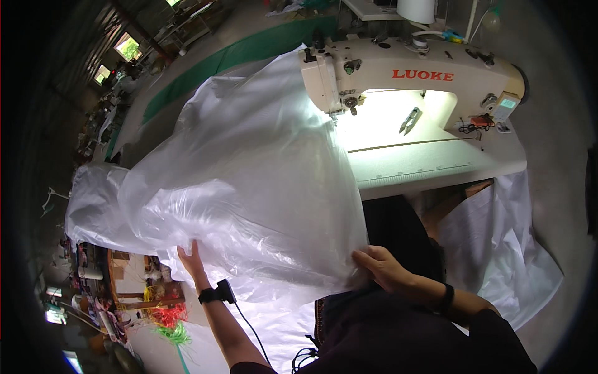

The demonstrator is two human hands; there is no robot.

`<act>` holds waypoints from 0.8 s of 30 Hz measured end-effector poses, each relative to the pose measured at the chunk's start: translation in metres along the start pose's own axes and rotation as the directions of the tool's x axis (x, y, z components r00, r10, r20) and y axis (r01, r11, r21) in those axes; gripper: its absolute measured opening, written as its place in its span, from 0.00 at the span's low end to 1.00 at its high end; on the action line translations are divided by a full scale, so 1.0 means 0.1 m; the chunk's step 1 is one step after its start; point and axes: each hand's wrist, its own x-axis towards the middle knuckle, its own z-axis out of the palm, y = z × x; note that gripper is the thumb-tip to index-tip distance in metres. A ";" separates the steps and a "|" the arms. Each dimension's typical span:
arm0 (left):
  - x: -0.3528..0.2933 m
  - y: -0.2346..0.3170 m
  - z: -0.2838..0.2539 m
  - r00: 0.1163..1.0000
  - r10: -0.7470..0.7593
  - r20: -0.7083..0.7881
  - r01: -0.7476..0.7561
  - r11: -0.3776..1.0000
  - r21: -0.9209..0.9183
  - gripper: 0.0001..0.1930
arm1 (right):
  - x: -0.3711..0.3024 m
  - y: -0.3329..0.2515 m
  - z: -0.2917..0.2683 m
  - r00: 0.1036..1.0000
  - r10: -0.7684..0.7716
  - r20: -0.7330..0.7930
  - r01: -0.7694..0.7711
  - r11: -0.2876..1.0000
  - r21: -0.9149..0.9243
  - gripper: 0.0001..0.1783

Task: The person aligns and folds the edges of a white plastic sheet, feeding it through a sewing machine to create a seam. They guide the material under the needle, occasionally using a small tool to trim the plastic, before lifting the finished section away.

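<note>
A large sheet of white, shiny plastic-like material [249, 181] spreads from the sewing machine [405, 75] across to the left and down over my lap. Its upper part lies by the machine's needle area. My left hand [192, 258] grips the near part of the sheet, thumb on top and the other fingers hidden beneath it. At the sheet's right edge, my right hand [381, 267] is closed on the material, pinching it. On the lit machine bed, to the right of the needle, lie small thread snips [409, 120].
Another white sheet [504, 249] hangs at the right below the machine table [442, 165]. Red and green plastic strands [171, 321] hang near shelving at lower left. A green strip [249, 56] runs across the floor behind. A cable trails from my left wrist.
</note>
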 end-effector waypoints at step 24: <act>-0.88 0.78 -2.19 0.716 0.375 -0.589 -0.431 0.901 0.050 0.17 | 0.13 -0.29 -0.06 0.867 -0.492 0.072 0.073 -0.016 -0.997 0.36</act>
